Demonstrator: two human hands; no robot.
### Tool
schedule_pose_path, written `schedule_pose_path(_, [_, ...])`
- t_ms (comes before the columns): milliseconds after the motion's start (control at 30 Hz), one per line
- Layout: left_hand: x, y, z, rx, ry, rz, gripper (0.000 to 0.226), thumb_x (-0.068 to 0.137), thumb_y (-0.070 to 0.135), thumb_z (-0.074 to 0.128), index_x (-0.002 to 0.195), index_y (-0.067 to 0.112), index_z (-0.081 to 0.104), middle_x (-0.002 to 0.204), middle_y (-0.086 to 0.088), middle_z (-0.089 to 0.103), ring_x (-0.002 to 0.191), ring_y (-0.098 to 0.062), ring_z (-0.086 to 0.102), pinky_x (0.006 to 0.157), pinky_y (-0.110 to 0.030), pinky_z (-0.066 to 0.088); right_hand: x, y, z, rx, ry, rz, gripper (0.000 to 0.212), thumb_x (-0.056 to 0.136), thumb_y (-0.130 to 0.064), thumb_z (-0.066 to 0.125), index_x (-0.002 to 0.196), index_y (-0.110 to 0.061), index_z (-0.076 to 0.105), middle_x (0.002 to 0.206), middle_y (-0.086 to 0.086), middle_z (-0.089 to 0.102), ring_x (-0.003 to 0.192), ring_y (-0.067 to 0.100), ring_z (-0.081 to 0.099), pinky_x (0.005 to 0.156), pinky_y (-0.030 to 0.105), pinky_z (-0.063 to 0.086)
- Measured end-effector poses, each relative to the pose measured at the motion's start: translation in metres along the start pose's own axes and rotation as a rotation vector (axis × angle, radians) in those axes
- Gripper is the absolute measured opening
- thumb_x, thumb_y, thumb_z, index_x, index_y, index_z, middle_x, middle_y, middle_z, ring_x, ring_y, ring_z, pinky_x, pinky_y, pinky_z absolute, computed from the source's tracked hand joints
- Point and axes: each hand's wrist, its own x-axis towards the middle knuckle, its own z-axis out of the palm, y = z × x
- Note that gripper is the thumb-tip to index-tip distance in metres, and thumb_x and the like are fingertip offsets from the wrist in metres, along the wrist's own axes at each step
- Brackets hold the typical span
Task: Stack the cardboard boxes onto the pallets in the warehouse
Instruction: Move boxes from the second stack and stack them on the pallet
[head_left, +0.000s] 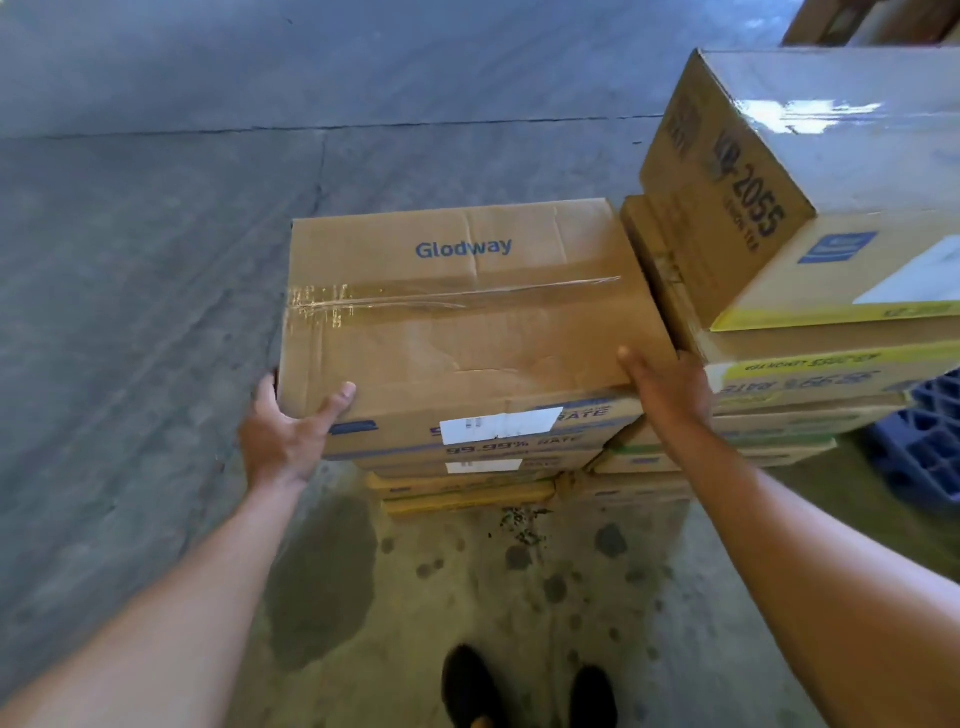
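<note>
Left hand (291, 434) gripping box (467, 322) corner, thumb on top, right hand (670, 395) clasping opposite corner

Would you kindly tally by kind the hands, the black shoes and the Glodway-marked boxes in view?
Hands: 2, left hand and right hand
Black shoes: 2
Glodway-marked box: 1
Total: 5

**Brown cardboard, blue print, grey floor**

The centre carton (457, 332) is plain brown with blue "Glodway" lettering, a glossy clear tape strip and a white label (498, 425) on its near face. The cartons at right (727, 208) are brown with dark blue print and yellow-green edge bands. The pallet (930, 457) at the right edge is blue. The floor (156, 260) is grey, blotched with dark stains; the shoes (470, 686) are black.
</note>
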Motion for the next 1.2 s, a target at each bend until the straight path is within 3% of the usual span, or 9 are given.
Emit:
schedule_pose_path(133, [0.005, -0.006, 0.0, -0.378, -0.148, -0.156, 0.063, 0.05, 0.061, 0.083, 0.108, 0.043, 0.067, 0.108, 0.006, 0.073, 0.099, -0.021, 0.071, 0.068, -0.044, 0.061, 0.001, 0.006, 0.006, 0.26, 0.002, 0.069, 0.087, 0.073, -0.06, 0.08, 0.142, -0.016, 0.052, 0.135, 0.01, 0.061, 0.125, 0.034, 0.056, 0.105, 0.048, 0.047])
schedule_pose_path(267, [0.001, -0.003, -0.008, -0.473, -0.174, -0.201, 0.073, 0.06, 0.049, 0.088, 0.127, 0.035, 0.063, 0.115, -0.002, 0.073, 0.099, -0.027, 0.072, 0.06, -0.045, 0.061, -0.004, -0.003, 0.006, 0.356, -0.022, 0.027, 0.086, 0.06, -0.066, 0.081, 0.132, -0.024, 0.061, 0.123, 0.001, 0.068, 0.116, 0.026, 0.062, 0.104, 0.046, 0.05])
schedule_pose_path(367, [-0.002, -0.002, -0.024, -0.512, -0.113, -0.258, 0.054, 0.075, 0.037, 0.085, 0.124, 0.03, 0.064, 0.113, -0.004, 0.072, 0.098, -0.028, 0.071, 0.056, -0.043, 0.06, -0.007, -0.022, 0.0, 0.398, -0.082, -0.072, 0.062, 0.074, -0.055, 0.081, 0.125, -0.024, 0.065, 0.115, -0.003, 0.07, 0.109, 0.021, 0.064, 0.097, 0.038, 0.051])
schedule_pose_path(500, [-0.016, 0.009, -0.065, -0.558, -0.028, -0.27, 0.067, 0.058, 0.049, 0.086, 0.118, 0.028, 0.066, 0.112, -0.007, 0.071, 0.1, -0.036, 0.068, 0.062, -0.058, 0.06, -0.015, -0.064, -0.009, 0.543, -0.221, -0.166, 0.055, 0.074, -0.047, 0.086, 0.118, -0.017, 0.072, 0.107, -0.001, 0.076, 0.1, 0.019, 0.072, 0.088, 0.033, 0.057])
schedule_pose_path(567, [-0.028, 0.02, -0.09, -0.58, 0.044, -0.251, 0.076, 0.052, 0.052, 0.086, 0.12, 0.025, 0.066, 0.11, -0.008, 0.071, 0.097, -0.038, 0.068, 0.062, -0.056, 0.06, -0.021, -0.087, -0.013, 0.597, -0.337, -0.19, 0.059, 0.072, -0.044, 0.088, 0.121, -0.014, 0.07, 0.105, 0.004, 0.076, 0.094, 0.019, 0.074, 0.078, 0.028, 0.061])
schedule_pose_path(767, [-0.097, 0.061, -0.139, -0.581, 0.322, -0.125, 0.031, 0.079, 0.038, 0.082, 0.103, 0.026, 0.067, 0.103, -0.008, 0.074, 0.095, -0.034, 0.07, 0.078, -0.057, 0.059, -0.041, -0.151, -0.025, 0.673, -0.648, -0.347, 0.08, 0.078, -0.04, 0.083, 0.148, -0.038, 0.044, 0.119, 0.003, 0.061, 0.093, 0.02, 0.067, 0.055, 0.033, 0.058])
schedule_pose_path(833, [-0.131, 0.072, -0.142, -0.586, 0.452, -0.096, 0.026, 0.082, 0.036, 0.08, 0.1, 0.025, 0.065, 0.101, -0.006, 0.073, 0.094, -0.032, 0.07, 0.076, -0.054, 0.059, -0.045, -0.164, -0.033, 0.676, -0.76, -0.391, 0.081, 0.08, -0.038, 0.081, 0.15, -0.039, 0.04, 0.12, 0.002, 0.054, 0.089, 0.017, 0.062, 0.061, 0.036, 0.054])
schedule_pose_path(1000, [-0.238, 0.082, -0.133, -0.573, 0.723, -0.125, 0.065, 0.054, 0.06, 0.085, 0.107, 0.03, 0.062, 0.108, -0.007, 0.072, 0.093, -0.032, 0.07, 0.063, -0.053, 0.061, -0.059, -0.164, -0.054, 0.645, -0.951, -0.494, 0.084, 0.077, -0.039, 0.084, 0.15, -0.034, 0.041, 0.125, 0.002, 0.056, 0.095, 0.017, 0.062, 0.079, 0.041, 0.057])
schedule_pose_path(1200, [-0.391, 0.095, -0.117, -0.558, 1.025, -0.189, 0.078, 0.055, 0.058, 0.083, 0.122, 0.025, 0.059, 0.114, -0.005, 0.07, 0.1, -0.028, 0.07, 0.069, -0.054, 0.062, -0.108, -0.131, -0.084, 0.598, -1.178, -0.628, 0.071, 0.08, -0.039, 0.082, 0.143, -0.028, 0.053, 0.11, -0.005, 0.068, 0.09, 0.015, 0.068, 0.08, 0.036, 0.058])
